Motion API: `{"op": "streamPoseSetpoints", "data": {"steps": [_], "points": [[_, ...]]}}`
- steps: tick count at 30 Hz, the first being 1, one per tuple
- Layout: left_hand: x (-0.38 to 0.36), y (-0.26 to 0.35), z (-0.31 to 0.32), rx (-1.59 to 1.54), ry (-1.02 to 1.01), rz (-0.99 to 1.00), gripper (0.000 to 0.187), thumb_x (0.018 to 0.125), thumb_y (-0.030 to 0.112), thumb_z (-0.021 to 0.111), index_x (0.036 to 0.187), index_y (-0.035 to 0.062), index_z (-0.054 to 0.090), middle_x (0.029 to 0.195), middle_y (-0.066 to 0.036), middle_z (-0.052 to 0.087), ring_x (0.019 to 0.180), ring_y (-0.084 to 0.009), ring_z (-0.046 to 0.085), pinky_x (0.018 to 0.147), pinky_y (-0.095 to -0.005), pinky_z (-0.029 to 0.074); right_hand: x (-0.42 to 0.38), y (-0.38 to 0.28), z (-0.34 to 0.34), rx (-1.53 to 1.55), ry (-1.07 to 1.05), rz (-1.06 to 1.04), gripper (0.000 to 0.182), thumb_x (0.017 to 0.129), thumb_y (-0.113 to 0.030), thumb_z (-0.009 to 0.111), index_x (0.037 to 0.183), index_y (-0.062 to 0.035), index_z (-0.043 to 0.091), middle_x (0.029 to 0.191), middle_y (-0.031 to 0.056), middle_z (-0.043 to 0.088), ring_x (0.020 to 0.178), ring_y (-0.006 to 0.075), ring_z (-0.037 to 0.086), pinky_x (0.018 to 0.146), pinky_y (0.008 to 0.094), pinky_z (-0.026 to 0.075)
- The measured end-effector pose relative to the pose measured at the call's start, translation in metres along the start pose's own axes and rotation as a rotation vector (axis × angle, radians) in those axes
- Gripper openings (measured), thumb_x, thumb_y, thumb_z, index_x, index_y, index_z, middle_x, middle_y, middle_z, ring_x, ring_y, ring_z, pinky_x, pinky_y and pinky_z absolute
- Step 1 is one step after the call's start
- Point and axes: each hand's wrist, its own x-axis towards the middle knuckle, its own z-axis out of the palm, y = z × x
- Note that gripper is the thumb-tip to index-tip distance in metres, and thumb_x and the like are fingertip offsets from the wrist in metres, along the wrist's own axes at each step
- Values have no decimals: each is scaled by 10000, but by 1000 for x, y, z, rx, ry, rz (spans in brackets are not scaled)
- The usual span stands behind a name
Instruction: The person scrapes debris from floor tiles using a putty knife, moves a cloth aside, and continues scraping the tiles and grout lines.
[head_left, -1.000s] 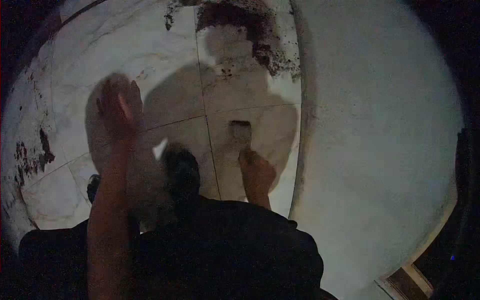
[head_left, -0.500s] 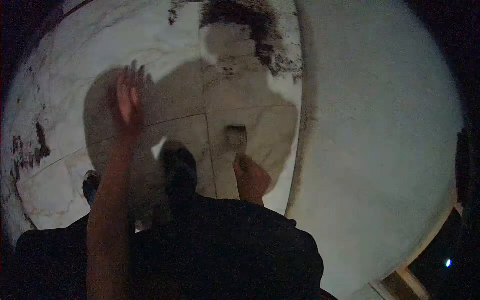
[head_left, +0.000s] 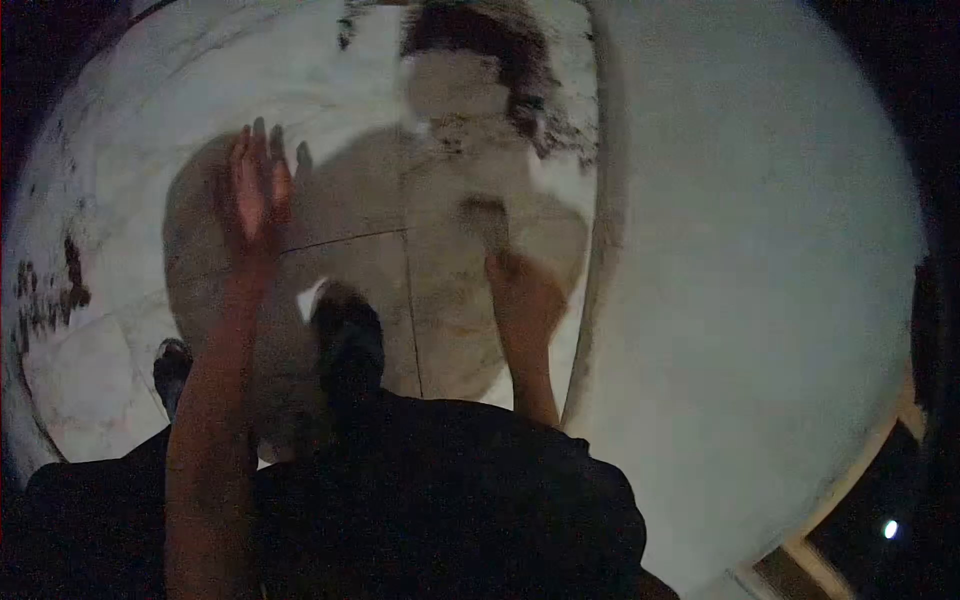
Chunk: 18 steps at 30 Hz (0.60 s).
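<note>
My right hand [head_left: 528, 295] is closed around a flat scraper [head_left: 487, 220] whose wide dark end points away from me, low over the tiled floor [head_left: 450, 330]. Its handle is hidden in my fist. On the left, my left hand [head_left: 258, 195] is stretched forward with its fingers apart and nothing in it; its shadow falls beside it. Dark smeared residue [head_left: 475, 30] covers the marble-look tiles ahead of the scraper, partly under my head's shadow.
A pale wall-like surface [head_left: 760, 250] rises along the right side of the floor. My dark shoes [head_left: 348, 325] stand between my hands. More dark patches [head_left: 72, 275] mark the floor at far left. A small bright light [head_left: 890, 529] shows at lower right.
My right hand and the scraper have moved forward and slightly right, showing more forearm. My left hand stays nearly in place, with its fingers slightly shifted.
</note>
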Motion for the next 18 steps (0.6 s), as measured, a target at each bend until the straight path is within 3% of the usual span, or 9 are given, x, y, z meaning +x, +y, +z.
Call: {"op": "streamPoseSetpoints", "data": {"steps": [3,5,7,8,10,13,15,17,18], "points": [[-9,-2,24,-247,62,-186,522,994,224,601,1471,52,475,1497,-161,491,1395,-361,450,1186,-510,304,-37,9,29,15,-11,-33,342,894,-436,724,1014,-124,791,846,104,755,764,296,725,729,405,552],[-14,6,43,-351,89,-210,544,980,219,633,1471,50,472,1491,-164,494,1393,-363,450,1186,-508,308,-18,4,35,42,108,-80,368,902,-469,701,1048,-142,787,837,92,755,760,287,725,731,420,549],[-23,5,65,-552,38,-292,545,993,235,624,1480,51,460,1514,-173,471,1400,-373,441,1198,-504,287,49,-17,28,61,135,-121,368,909,-469,683,1063,-151,786,875,108,758,766,289,725,746,448,547],[-22,8,58,-560,42,-270,545,993,235,624,1480,51,460,1514,-173,471,1400,-373,441,1198,-504,287,79,-28,24,-7,226,-198,366,911,-463,679,1061,-146,785,894,116,760,773,296,726,754,459,547],[-14,14,33,-253,-19,-155,547,997,229,624,1486,55,451,1543,-164,443,1417,-369,425,1222,-500,248,129,-43,7,-51,284,-150,358,920,-444,673,1042,-128,789,926,124,760,787,318,728,749,466,552],[6,24,21,-436,92,-220,528,1010,248,598,1483,59,458,1555,-147,434,1438,-351,403,1229,-506,230,96,-20,0,-16,243,-292,349,927,-436,672,1011,-121,796,915,115,761,782,305,730,729,468,552],[9,6,18,-569,191,-279,510,1024,268,573,1479,64,465,1567,-131,425,1458,-333,382,1237,-512,212,14,-30,-21,-56,-47,-141,362,934,-433,661,985,-102,799,916,129,759,789,302,731,733,451,556],[4,-11,21,-626,249,-315,503,1030,277,560,1478,67,469,1574,-123,420,1469,-324,371,1241,-515,203,-26,-28,3,-36,-69,-115,406,943,-461,635,975,-89,796,907,149,753,795,323,728,752,452,555],[-3,-14,25,-862,183,-430,495,1028,275,557,1470,65,481,1575,-125,419,1472,-338,362,1242,-522,195,-22,-41,-2,-36,-73,-115,406,943,-461,635,975,-89,796,907,149,753,795,323,728,752,452,555]]}}
